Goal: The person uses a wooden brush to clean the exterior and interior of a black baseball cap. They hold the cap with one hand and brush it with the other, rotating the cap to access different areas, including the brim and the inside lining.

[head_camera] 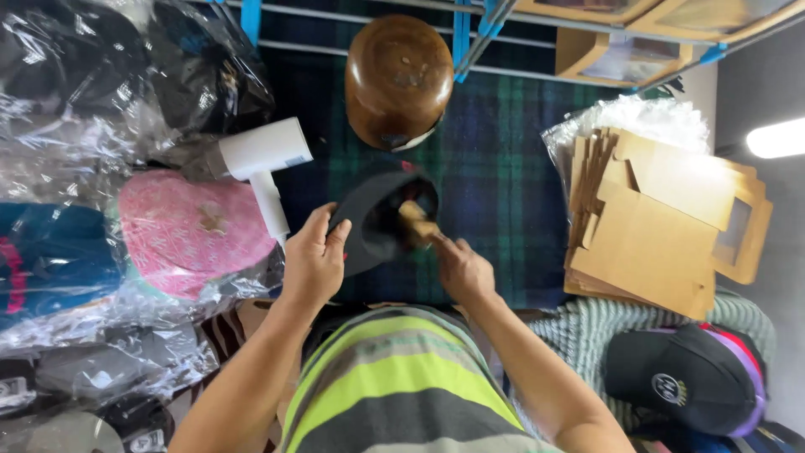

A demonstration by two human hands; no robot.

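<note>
My left hand point(314, 256) grips the brim of a black cap point(376, 220) held upside down over a dark plaid cloth point(495, 184). My right hand point(463, 268) holds a small wooden tool point(417, 221) whose end is pushed inside the cap's crown. A rounded brown wooden hat block point(397, 80) stands just beyond the cap. A white hair dryer point(260, 164) lies to the left of the cap, close to my left hand.
Caps in clear plastic bags, among them a pink one point(191, 231), are piled at the left. Flat cardboard boxes point(662, 222) are stacked at the right, with a black cap point(683, 377) below them. A metal rack with blue fittings point(461, 33) runs along the back.
</note>
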